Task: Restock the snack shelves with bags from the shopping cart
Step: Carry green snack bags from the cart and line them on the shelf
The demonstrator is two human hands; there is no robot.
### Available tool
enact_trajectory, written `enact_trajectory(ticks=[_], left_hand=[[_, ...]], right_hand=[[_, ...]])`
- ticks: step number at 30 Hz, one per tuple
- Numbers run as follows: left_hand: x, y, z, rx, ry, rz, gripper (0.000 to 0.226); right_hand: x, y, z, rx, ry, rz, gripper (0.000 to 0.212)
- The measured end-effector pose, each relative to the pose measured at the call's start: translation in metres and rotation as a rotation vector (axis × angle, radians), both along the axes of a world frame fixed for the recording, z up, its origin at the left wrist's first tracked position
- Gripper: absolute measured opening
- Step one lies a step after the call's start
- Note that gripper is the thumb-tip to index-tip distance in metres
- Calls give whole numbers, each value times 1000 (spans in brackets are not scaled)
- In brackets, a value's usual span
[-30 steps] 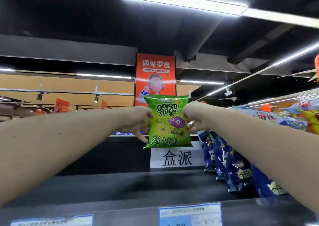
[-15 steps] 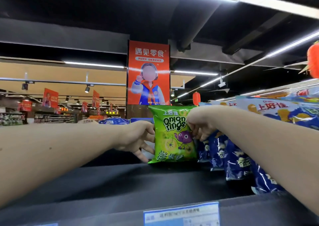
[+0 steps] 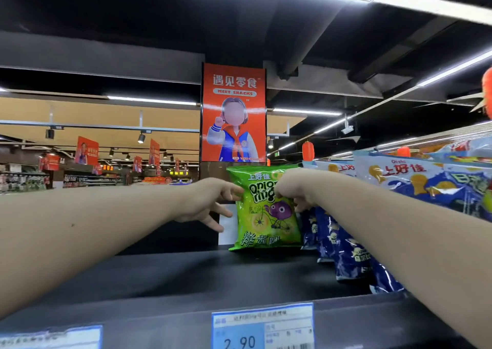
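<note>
- Head view: green onion-ring bag (image 3: 266, 215) stands upright at back of shelf (image 3: 173, 276). Its bottom edge touches the deck, just beside row of blue bags (image 3: 346, 252) on its right.
- L hand (image 3: 210, 202) pinches bag's upper left edge w/ thumb + forefinger; other fingers splayed below, off the bag.
- R hand (image 3: 292, 188) is curled onto upper right corner, clamped on it.
- Progress (judgement): 1 bag seated in place but not yet let go; release is what's left for this item.
- Dark deck shows left of bag and in front of it, so prob. more bags needed there.
- Price tag (image 3: 262, 327) reads 2.90 on front lip.
- Cart not in view; can't tell how many bags remain.
</note>
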State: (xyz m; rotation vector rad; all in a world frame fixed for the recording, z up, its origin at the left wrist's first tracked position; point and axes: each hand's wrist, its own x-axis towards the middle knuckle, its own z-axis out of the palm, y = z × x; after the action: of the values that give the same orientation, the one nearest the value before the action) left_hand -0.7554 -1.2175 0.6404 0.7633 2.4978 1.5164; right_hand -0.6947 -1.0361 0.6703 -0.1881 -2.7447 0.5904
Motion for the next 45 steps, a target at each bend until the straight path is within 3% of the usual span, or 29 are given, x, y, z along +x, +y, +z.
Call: enact_trajectory(ticks=[3,5,10,16,20,24,32,37,45], left_hand=[[5,1,6,-43,53,16,51],[15,-1,18,-91,150,44,45],[47,-8,47,-294,599,161,40],[80,-9,36,-552,949,338,44],[104,2,31,-732,1190,443,45],[144,26,27,-711,1360,574,41],[253,141,-15,-424,1320,458,39],[341,263,-58,-322,1318,310,45],[490,467,-140,-184,1232,40,38]], right_hand=[[5,-5,3,193,7,-7,41],[11,-10,10,295,68,11,40],[32,-23,21,488,194,49,41],[68,-16,-9,669,384,-38,53],[96,-11,-20,850,557,-82,45],[141,3,-22,966,699,-148,35],[264,100,-61,993,729,-311,36],[359,199,-103,934,565,-511,44],[530,368,-177,841,242,-727,35]])
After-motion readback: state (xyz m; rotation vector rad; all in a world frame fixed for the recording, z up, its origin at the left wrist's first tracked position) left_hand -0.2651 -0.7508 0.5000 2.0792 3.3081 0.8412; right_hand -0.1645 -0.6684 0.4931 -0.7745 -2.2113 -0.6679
